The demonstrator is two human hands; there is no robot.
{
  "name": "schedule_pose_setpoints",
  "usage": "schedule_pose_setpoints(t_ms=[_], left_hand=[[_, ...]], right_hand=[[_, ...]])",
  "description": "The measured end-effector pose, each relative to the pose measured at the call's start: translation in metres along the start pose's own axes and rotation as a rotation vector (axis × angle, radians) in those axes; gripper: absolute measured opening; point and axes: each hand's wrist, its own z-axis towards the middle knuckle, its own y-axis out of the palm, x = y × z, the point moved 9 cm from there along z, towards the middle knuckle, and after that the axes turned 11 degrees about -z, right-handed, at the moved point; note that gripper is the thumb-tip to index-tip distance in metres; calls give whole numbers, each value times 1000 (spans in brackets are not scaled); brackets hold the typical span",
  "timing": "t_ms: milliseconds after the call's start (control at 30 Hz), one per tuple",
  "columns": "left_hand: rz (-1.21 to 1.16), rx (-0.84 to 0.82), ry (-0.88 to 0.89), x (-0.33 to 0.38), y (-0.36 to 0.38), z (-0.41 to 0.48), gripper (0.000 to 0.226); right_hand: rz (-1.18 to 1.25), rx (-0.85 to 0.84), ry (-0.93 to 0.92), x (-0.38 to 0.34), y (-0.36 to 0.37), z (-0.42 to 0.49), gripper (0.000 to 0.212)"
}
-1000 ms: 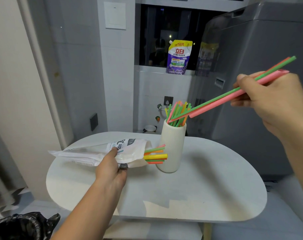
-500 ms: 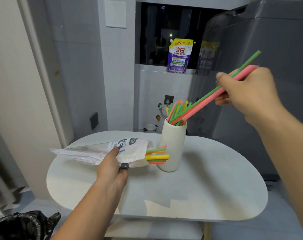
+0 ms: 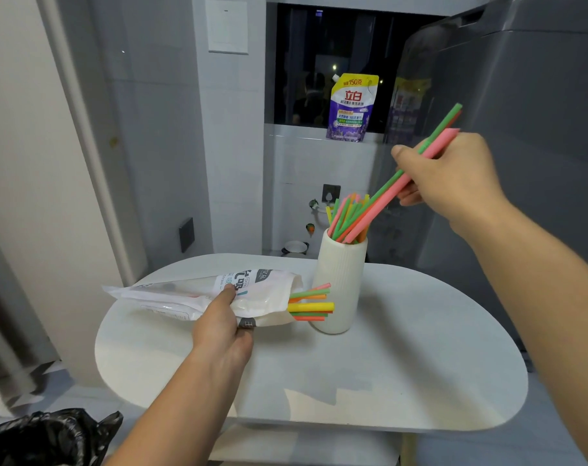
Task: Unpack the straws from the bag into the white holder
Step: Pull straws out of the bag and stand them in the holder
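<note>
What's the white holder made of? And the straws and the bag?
The white holder looks like ceramic, though it may be matte plastic: it has a dull, ribbed wall. The straws seem to be plastic: bright, smooth, stiff tubes. The bag looks like thin plastic film: crinkled, shiny and partly see-through.

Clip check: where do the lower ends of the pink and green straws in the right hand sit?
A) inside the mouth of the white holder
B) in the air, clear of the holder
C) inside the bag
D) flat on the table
A: the straws gripped by the right hand slant down into the white holder, with their ends below its rim.
</note>
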Motion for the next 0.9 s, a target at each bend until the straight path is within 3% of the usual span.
schedule_pose_setpoints(t_ms=[567,900], left_hand=[[-4,-22,-2,-3,1,0,37],[-10,-11,4,-5,2,0,38]], right_hand=[[-25,-200,-165,-14,26,19,25],[-200,-344,-203,-7,48,22,30]])
